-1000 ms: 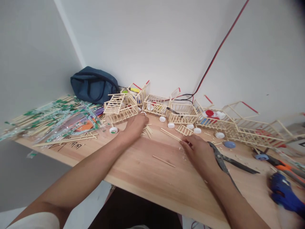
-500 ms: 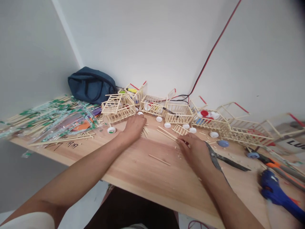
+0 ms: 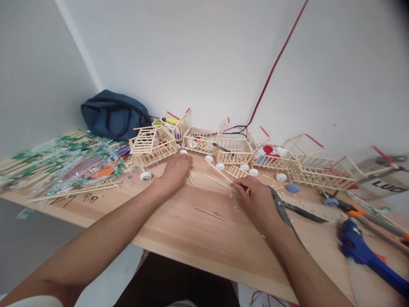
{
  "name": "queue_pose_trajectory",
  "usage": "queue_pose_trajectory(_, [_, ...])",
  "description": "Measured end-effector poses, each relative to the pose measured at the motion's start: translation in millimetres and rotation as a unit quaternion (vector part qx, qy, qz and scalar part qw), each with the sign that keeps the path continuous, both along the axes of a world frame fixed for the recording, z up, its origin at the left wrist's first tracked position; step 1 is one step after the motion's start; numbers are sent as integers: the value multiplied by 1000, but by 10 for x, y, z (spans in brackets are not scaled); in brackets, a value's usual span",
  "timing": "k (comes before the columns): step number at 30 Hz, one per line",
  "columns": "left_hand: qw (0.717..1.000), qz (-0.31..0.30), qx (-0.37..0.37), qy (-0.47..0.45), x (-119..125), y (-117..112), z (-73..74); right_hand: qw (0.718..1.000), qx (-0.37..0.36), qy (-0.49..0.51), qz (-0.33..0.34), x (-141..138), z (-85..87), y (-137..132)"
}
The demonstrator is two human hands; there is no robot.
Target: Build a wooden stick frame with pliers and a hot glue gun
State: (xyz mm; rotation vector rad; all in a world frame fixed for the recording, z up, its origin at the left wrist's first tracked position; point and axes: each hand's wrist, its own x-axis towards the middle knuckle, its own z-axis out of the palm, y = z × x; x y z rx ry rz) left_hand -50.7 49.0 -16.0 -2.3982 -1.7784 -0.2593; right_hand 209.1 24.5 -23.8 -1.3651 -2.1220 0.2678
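My right hand (image 3: 254,198) is closed in a pinch on the near end of a thin wooden stick (image 3: 220,171), which points away to the left. Just beside it, a second stick (image 3: 217,181) lies on the table with its end by my fingertips. My left hand (image 3: 175,172) rests palm down over a small bunch of short sticks (image 3: 191,175); its fingertips are hidden, so its grip cannot be made out. Between my forearms lies one short loose stick (image 3: 210,212). A small stick lattice (image 3: 236,172) sits beyond my right hand.
Several stick-built carts (image 3: 236,151) with bottle-cap wheels line the wall. Packaged sticks (image 3: 64,157) and a blue bag (image 3: 115,115) are at left. On the right lie dark-bladed cutters (image 3: 303,212), orange-handled pliers (image 3: 367,217) and a blue glue gun (image 3: 358,243).
The far stick at my right hand has swung away from the one beside it, widening the gap. My left hand stays over the short sticks. The whole view has shifted slightly.
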Motion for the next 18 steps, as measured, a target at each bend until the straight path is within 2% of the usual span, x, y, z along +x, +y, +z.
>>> queue_pose_trajectory(5, [993, -4, 34, -113, -84, 25, 27, 999, -34, 35, 8, -1, -23, 23])
queue_pose_trajectory(8, [961, -21, 32, -273, -84, 20, 100, 996, -69, 58, 8, -5, -34, 34])
queue_pose_trajectory(10, [917, -42, -41, -394, -59, 6, 141, 993, -93, 72, 7, -10, -37, 35])
queue_pose_trajectory(13, [817, -72, -186, -541, -16, -8, 153, 989, -113, 95, 9, -17, -40, 26])
queue_pose_trajectory(15, [765, -74, -240, -594, 4, -5, 133, 988, -115, 102, 14, -19, -44, 18])
queue_pose_trajectory(18, [711, -75, -273, -644, 29, -8, 108, 988, -113, 98, 21, -21, -51, 9])
